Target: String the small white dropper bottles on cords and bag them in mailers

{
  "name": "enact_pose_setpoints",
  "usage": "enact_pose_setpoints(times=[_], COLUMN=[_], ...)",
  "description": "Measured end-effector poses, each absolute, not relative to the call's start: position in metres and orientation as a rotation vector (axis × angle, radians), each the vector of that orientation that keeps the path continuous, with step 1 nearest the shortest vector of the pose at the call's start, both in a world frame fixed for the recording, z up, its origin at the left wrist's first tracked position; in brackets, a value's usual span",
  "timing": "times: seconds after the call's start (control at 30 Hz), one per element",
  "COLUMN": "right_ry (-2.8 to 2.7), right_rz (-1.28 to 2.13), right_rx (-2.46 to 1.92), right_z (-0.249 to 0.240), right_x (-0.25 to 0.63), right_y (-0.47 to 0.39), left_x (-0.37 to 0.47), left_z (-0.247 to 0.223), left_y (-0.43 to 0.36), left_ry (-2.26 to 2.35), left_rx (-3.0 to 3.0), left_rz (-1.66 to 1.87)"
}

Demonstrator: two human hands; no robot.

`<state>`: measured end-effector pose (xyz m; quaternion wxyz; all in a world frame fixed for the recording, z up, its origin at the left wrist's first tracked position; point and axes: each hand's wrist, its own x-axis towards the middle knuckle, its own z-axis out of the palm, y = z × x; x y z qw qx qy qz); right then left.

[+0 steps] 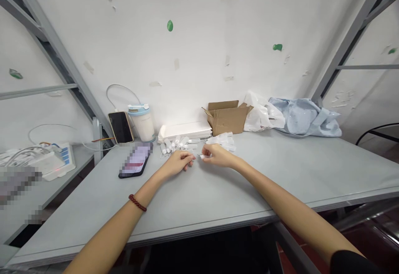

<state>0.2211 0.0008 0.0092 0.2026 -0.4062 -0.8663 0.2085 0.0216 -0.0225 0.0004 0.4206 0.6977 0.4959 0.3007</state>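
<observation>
Over the middle of the grey table, my right hand (218, 156) pinches a small white piece (202, 156) with a thin dark tip pointing left. Just left of it, my left hand (179, 162) has its thumb and fingers drawn together in a pinch; anything between the fingertips is too small to make out. Behind my left hand lies a pile of small white cylindrical parts (176, 143). Clear or whitish plastic pieces (223, 140) lie behind my right hand.
A stack of white sheets (185, 131), an open cardboard box (229, 119), a white plastic bag (262, 114) and light blue cloth (304, 116) line the wall. To the left are a cup (143, 125), an upright phone (121, 128) and a flat phone (136, 160).
</observation>
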Motion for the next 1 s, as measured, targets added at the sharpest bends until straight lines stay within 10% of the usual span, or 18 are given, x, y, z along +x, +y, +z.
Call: enact_pose_setpoints(times=[1.0], right_ry=[-2.345], right_rz=[0.680], right_rx=[-1.057], right_z=[0.0100], right_x=[0.2123], right_y=[-0.0052], left_x=[0.0290], left_z=[0.0000], left_y=[-0.0298], left_ry=[1.138], left_rx=[1.402], left_rz=[0.844])
